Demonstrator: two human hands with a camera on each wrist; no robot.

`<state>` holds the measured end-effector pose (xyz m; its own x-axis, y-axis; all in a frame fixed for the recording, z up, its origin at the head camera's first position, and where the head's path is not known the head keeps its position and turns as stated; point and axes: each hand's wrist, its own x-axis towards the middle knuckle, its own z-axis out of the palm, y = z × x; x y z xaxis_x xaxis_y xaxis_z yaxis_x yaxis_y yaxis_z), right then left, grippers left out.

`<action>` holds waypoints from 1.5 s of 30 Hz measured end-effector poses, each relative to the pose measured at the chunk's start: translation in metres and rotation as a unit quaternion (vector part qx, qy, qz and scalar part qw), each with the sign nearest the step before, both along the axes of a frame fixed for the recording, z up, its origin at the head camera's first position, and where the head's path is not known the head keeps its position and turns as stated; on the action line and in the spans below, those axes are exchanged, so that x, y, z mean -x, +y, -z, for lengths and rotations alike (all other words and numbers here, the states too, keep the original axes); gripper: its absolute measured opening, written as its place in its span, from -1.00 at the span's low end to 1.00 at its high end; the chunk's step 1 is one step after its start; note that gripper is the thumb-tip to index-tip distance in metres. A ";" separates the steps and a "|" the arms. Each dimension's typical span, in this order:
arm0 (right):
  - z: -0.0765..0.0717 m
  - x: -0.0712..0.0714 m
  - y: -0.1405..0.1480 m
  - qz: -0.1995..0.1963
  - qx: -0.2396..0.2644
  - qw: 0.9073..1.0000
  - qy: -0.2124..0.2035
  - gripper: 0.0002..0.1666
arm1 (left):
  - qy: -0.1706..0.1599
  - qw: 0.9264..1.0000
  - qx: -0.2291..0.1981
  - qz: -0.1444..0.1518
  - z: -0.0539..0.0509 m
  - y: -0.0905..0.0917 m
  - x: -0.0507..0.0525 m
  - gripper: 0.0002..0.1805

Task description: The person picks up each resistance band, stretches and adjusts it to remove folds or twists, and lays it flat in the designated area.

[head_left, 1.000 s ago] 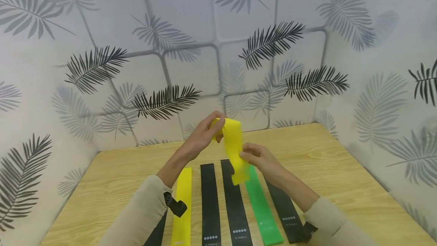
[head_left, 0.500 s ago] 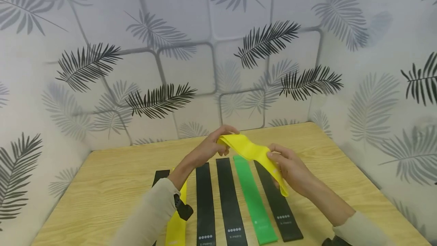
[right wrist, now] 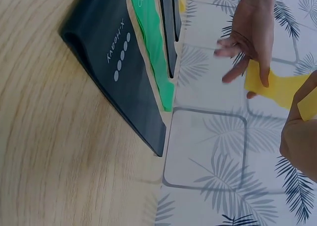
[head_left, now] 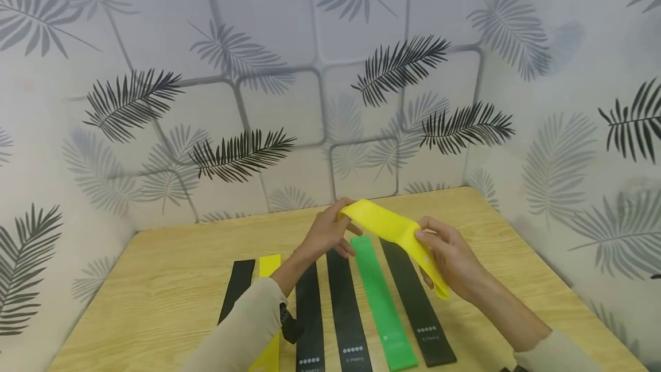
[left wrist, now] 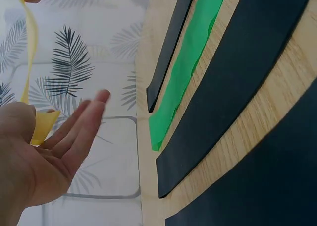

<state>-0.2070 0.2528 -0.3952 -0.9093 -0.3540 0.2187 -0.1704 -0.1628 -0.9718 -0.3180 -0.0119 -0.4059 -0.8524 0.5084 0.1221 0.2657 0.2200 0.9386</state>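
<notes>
A yellow resistance band (head_left: 384,224) is stretched out in the air above the table, slanting down to the right. My left hand (head_left: 325,231) pinches its left end between thumb and index finger; the other fingers spread loosely, as the left wrist view of this hand (left wrist: 44,169) shows. Nearer the band's other end, my right hand (head_left: 454,257) grips it with thumb and fingers, and a short free end hangs below. In the right wrist view the yellow band (right wrist: 282,87) runs between both hands, the right hand (right wrist: 301,144) partly cut off by the frame edge.
On the wooden table (head_left: 170,280) several bands lie side by side: a black band (head_left: 237,283) at left, a yellow band (head_left: 269,266), black bands (head_left: 351,314) marked X-Heavy, a green band (head_left: 384,303), and a black band (head_left: 420,309) at right. Leaf-patterned walls (head_left: 289,27) stand behind.
The yellow band hung down from my raised left hand; now it is drawn out sideways. My right hand has moved right with it, my left hand lower, its lower fingers loosening.
</notes>
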 end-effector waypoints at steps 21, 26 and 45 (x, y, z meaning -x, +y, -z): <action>0.010 -0.015 0.013 0.109 -0.100 0.986 -0.082 -0.66 | -0.156 0.960 -0.230 -0.042 0.012 0.058 -0.001 -0.55; 0.019 -0.017 0.022 0.095 -0.127 0.982 -0.098 -0.55 | -0.140 0.960 -0.233 -0.067 0.014 0.077 -0.002 -0.45; 0.041 -0.031 0.051 0.055 -0.201 0.969 -0.135 -0.66 | -0.116 0.966 -0.199 -0.118 0.031 0.107 0.004 -0.25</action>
